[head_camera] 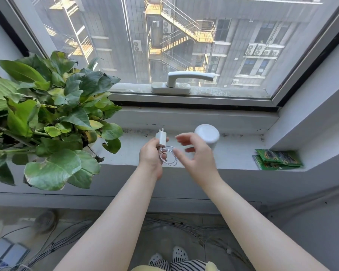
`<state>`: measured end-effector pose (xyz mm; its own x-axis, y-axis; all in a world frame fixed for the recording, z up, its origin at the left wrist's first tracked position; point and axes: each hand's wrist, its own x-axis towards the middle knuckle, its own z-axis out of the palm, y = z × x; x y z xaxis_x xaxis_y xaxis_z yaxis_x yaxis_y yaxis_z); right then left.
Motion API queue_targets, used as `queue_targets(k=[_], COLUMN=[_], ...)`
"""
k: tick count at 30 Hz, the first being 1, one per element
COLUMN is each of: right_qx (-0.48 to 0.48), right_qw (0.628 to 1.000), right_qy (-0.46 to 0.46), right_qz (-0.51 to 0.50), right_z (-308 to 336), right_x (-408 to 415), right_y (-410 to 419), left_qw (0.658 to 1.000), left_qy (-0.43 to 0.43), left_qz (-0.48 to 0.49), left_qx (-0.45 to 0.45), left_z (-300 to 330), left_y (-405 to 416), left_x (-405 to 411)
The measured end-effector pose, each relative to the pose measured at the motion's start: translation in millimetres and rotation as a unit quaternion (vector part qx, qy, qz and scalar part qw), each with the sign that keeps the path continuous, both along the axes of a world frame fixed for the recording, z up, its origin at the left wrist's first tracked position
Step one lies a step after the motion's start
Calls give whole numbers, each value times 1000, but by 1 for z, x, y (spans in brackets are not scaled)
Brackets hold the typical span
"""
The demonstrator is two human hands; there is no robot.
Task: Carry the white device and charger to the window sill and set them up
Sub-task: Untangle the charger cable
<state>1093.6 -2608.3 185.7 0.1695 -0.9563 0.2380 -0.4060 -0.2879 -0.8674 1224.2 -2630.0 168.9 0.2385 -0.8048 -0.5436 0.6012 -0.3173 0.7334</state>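
Grey window sill: white device upright mid-sill, green packets at right end, potted plant at left end.

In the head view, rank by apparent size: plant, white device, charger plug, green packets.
1. plant
2. green packets, though the white device looks close in size, partly hidden
3. charger plug

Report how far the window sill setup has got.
Done: the white device stands on the window sill. In hand: the left hand grips the charger and its coiled cable; the right hand is open beside them. Left: uncoiling the cable and connecting the device.
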Motion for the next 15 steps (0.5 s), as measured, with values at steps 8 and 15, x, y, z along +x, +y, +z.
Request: queue_targets(k=[8, 15], right_qx=[133, 279], right_qw=[991, 939], right_qy=[-12, -197], right_qz=[-4, -33], right_z=[-10, -4], right_x=[14, 9], right_y=[0, -2], left_qw=[985, 988], left_qy=[135, 132], left_qz=[-107, -84], left_qx=[10, 10], left_z=[8, 0], left_y=[1, 2], left_x=[6, 13])
